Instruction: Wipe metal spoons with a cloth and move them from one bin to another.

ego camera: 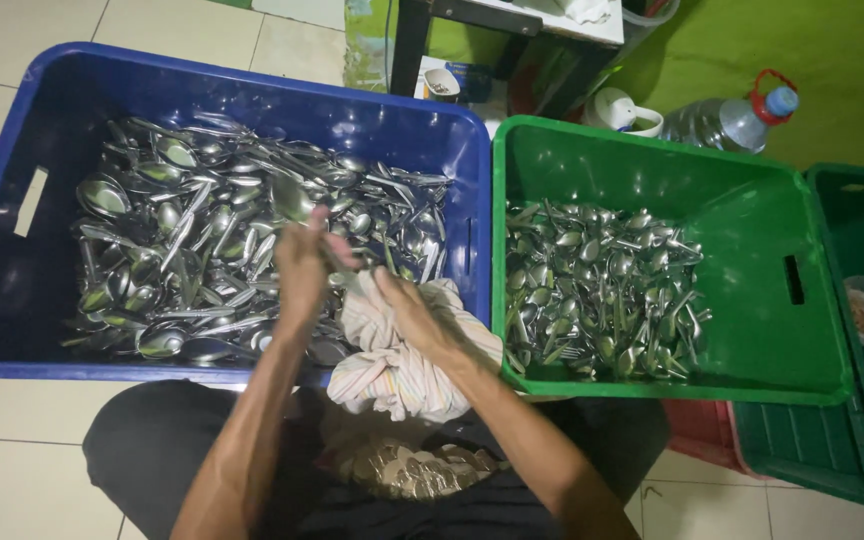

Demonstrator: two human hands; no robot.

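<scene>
Fingers of the left hand (pixel 304 262) pinch a spoon (pixel 294 200) that rises above them; right hand (pixel 414 312) fingers press the striped cloth (pixel 392 365) — blue crate (pixel 12 270) of cutlery beyond, green crate (pixel 752 200) right.

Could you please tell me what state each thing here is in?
Blue crate: heaped with cutlery.
Green crate: partly filled with cutlery.
Left hand: holding a spoon upright.
Right hand: on the striped cloth, bunched.
Water bottle: capped, lying down.
</scene>
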